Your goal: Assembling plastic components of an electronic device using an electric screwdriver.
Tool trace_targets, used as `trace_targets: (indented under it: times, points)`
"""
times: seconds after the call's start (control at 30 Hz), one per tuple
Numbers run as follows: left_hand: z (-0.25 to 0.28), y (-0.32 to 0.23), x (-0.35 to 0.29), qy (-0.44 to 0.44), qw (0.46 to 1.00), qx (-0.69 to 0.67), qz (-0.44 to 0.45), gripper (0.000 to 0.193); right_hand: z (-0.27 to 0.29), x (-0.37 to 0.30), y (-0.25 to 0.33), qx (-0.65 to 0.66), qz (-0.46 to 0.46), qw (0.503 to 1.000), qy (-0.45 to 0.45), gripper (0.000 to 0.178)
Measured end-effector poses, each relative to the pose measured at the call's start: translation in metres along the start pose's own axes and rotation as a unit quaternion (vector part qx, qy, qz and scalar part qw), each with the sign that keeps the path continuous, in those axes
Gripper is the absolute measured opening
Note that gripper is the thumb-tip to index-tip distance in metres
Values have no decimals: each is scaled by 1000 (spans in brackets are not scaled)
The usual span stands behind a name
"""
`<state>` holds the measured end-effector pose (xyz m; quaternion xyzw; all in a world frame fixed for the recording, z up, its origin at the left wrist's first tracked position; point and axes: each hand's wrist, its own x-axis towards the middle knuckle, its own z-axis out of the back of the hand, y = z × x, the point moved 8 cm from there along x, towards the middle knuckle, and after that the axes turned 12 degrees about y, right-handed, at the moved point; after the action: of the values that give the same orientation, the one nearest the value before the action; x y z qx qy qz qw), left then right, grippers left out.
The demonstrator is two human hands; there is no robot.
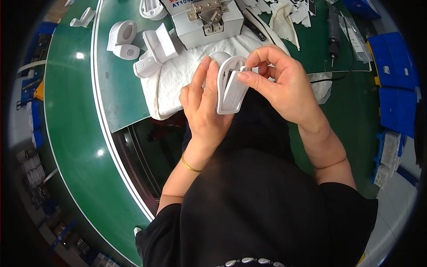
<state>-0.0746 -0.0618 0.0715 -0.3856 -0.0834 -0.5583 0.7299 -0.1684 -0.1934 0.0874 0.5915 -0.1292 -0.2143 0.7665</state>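
Note:
My left hand (201, 104) is closed around a white plastic device housing (221, 86) with a rounded, dome-like end, held above the white cloth (171, 91). Its open side is turned toward my right hand (284, 82). A flat white cover (235, 92) sits tilted in that opening, its upper end apart from the rim. Thumb and index finger of my right hand pinch at this upper end. Small dark parts show inside the housing; the fingertips partly hide what lies behind the cover.
Two similar white devices (122, 40) (156, 49) lie left of a metal box with a clamp (207, 24). A grey electric screwdriver (333, 33) with a black cable lies at right. Blue bins (393, 55) stand far right; a green conveyor (73, 111) runs along the left.

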Motion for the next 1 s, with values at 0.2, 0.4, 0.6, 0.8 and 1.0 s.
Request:
trace_targets:
  times: [0.2,0.4,0.6,0.8,1.0]
  points:
    - [1,5,-3,-5,999,-46,-1,78,-5,-2,5,63,33,997,14,30]
    - [0,-2,3,55,991,-123,0,78,5,-7,22,-117,113,986,-41,41]
    - [-14,-5,16,139,954,-264,10,78,10,-24,7,48,43,998,11,59]
    - [-50,-37,31,305,828,-464,-79,77,21,-72,3,129,7,991,17,83]
    - [-88,-130,32,426,673,-542,-267,69,57,-175,12,-41,-13,978,-202,75]
